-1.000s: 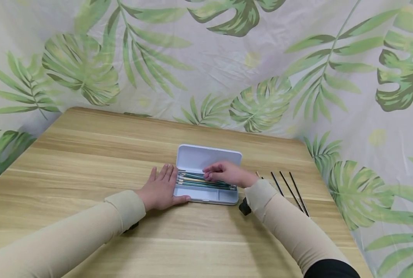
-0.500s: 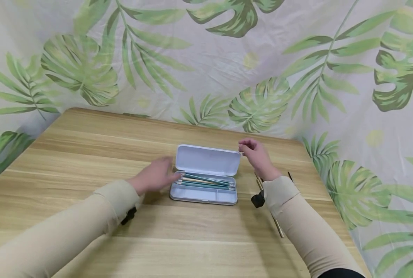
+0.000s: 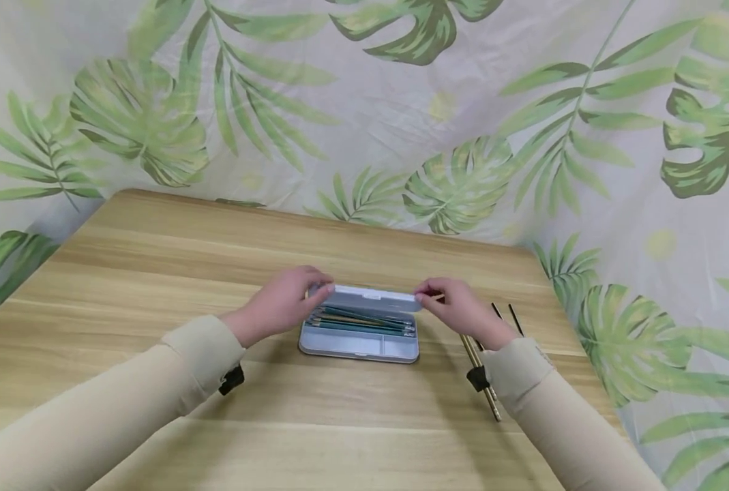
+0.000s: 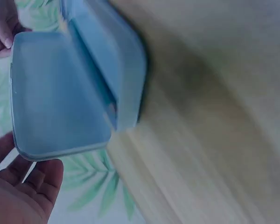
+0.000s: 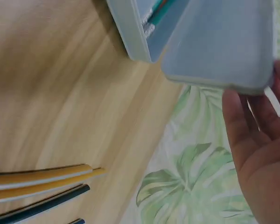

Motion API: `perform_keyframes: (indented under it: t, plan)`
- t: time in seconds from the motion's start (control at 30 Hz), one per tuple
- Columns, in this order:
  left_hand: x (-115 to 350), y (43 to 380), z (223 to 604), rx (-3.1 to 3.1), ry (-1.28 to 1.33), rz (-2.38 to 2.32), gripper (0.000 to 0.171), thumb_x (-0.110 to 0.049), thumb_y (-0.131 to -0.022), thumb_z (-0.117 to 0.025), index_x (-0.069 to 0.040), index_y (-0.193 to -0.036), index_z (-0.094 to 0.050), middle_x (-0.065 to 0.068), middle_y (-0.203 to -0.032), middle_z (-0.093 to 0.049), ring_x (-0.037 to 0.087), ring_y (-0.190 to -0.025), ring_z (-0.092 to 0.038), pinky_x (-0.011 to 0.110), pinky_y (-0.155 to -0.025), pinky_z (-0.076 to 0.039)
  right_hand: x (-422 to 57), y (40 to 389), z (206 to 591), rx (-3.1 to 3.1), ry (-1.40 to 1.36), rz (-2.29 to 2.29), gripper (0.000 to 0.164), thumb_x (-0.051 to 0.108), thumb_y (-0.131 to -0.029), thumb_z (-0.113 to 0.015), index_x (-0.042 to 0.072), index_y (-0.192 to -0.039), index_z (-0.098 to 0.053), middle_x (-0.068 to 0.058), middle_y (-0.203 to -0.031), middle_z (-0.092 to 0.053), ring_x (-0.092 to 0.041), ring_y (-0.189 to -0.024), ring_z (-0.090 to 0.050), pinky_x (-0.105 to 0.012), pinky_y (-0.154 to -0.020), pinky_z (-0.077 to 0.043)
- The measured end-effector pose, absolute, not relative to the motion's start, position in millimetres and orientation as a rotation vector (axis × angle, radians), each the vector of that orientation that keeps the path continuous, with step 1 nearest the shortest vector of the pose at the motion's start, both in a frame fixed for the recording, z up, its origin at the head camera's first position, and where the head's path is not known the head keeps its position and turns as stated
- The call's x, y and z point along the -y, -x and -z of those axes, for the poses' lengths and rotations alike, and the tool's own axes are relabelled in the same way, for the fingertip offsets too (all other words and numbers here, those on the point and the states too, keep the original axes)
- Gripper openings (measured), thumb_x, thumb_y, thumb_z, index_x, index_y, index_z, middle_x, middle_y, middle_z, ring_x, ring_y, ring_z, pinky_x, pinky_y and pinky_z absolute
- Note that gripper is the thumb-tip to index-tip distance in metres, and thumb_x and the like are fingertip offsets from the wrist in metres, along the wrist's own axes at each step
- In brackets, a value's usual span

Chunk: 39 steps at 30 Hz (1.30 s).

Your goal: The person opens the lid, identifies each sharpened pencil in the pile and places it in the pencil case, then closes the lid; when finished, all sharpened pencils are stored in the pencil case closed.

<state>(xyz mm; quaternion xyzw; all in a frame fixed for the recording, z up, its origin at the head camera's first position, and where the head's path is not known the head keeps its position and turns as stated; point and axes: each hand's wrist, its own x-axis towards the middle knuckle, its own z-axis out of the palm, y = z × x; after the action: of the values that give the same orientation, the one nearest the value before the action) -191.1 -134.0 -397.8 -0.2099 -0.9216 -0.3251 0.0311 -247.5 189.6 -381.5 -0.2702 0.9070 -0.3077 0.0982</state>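
Note:
A pale pencil case [image 3: 346, 342] lies on the table with its lid [image 3: 373, 300] raised and leaning forward over the tray. Several green pencils [image 3: 364, 328] and a yellowish one rest in its rear compartment. My left hand [image 3: 286, 304] holds the lid's left corner between thumb and fingers; in the left wrist view the fingers [image 4: 50, 179] lie at the lid's edge. At the opposite corner, my right hand [image 3: 462, 310] pinches the lid, and the right wrist view has its fingertips [image 5: 233, 100] against the rim. The front compartments hold nothing visible.
Thin gold sticks, pencil-like [image 3: 471, 351], lie right of the case, partly under the right wrist. Black ones [image 3: 515, 319] lie farther right. The wooden table [image 3: 155, 273] meets a leaf-patterned cloth [image 3: 370, 136] behind it.
My right hand has left the pencils in the tray and gone to the lid's right corner. My left hand has risen from the table to the left corner. The lid has tipped forward.

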Motion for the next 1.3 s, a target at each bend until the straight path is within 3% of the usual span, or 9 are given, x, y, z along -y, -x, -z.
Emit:
perform_keyframes:
  t: [0.2, 0.5, 0.7, 1.3]
  plan:
    - [127.2, 176.5, 412.5, 2.889, 0.853, 0.669, 0.026, -0.015, -0.1, -0.07, 0.001, -0.12, -0.073, 0.017, -0.119, -0.069, 0.034, -0.111, -0.065, 0.049, -0.096, -0.053, -188.6, 228.2, 389.1, -2.627, 1.003, 0.68, 0.023, 0.01, -0.099, -0.07, 0.006, -0.122, -0.073, -0.008, -0.123, -0.07, -0.026, -0.115, -0.065, -0.04, -0.092, -0.056]
    - [122.7, 186.7, 427.7, 2.883, 0.838, 0.553, 0.022, -0.008, -0.093, -0.075, 0.001, -0.114, -0.075, 0.017, -0.116, -0.068, 0.035, -0.107, -0.063, 0.048, -0.095, -0.053, -173.7, 236.6, 412.3, -2.741, 1.037, 0.444, 0.028, 0.007, -0.097, -0.072, 0.006, -0.125, -0.072, -0.015, -0.137, -0.063, -0.036, -0.133, -0.054, -0.052, -0.11, -0.042]
    - [122.8, 193.2, 434.0, 2.901, 0.831, 0.537, 0.024, -0.007, -0.093, -0.073, 0.0, -0.115, -0.075, 0.018, -0.116, -0.066, 0.035, -0.108, -0.061, 0.048, -0.095, -0.052, -164.7, 240.1, 421.1, -2.804, 1.152, 0.329, 0.03, 0.003, -0.092, -0.074, 0.004, -0.122, -0.074, -0.017, -0.131, -0.065, -0.036, -0.125, -0.059, -0.05, -0.107, -0.044]
    - [127.8, 201.5, 443.1, 2.889, 0.767, 0.517, 0.024, -0.006, -0.094, -0.073, 0.0, -0.117, -0.073, 0.017, -0.12, -0.065, 0.034, -0.112, -0.058, 0.047, -0.098, -0.05, -155.5, 242.4, 423.9, -2.827, 1.106, 0.264, 0.031, 0.008, -0.098, -0.071, 0.006, -0.129, -0.071, -0.017, -0.137, -0.062, -0.035, -0.129, -0.057, -0.048, -0.11, -0.043]
